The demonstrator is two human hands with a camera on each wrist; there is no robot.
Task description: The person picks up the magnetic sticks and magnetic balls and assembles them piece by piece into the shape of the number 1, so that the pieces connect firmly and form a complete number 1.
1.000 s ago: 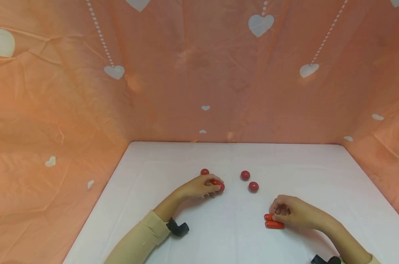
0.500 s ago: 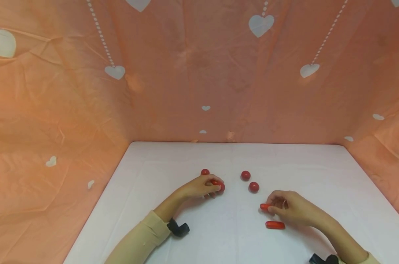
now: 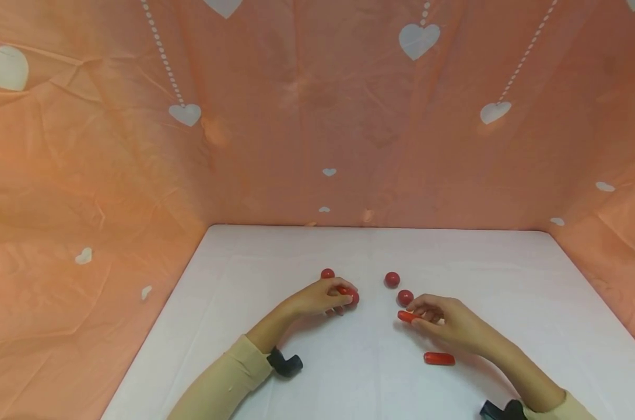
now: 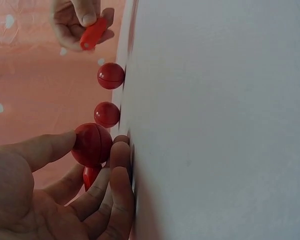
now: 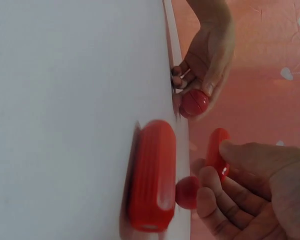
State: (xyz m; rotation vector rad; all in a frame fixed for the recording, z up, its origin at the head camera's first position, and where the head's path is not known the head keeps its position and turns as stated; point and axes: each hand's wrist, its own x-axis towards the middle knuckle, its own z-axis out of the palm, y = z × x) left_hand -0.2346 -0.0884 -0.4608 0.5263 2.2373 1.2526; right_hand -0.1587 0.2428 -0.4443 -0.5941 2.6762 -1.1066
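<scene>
My left hand (image 3: 319, 297) holds a glossy red ball (image 4: 92, 145) between thumb and fingers, low over the white table. A red stick-like piece (image 4: 91, 176) shows just behind that ball, partly hidden by the fingers. Another red ball (image 3: 327, 273) sits just beyond the left hand. With thumb and fingertips, my right hand (image 3: 451, 321) pinches a short red rounded stick (image 3: 407, 317), raised off the table. Two red balls, one farther back (image 3: 392, 280) and one nearer (image 3: 405, 298), rest close to the right fingertips. A second red stick (image 3: 439, 359) lies below the right hand.
The white table (image 3: 296, 251) ends at a back edge against an orange curtain (image 3: 265, 146) printed with pale hearts. Black camera mounts sit on the left wrist (image 3: 286, 364) and right wrist (image 3: 503, 410).
My right hand has lifted one of the two side-by-side red sticks and carried it left and away from me, toward the balls. The other stick stays put. The left hand keeps still.
</scene>
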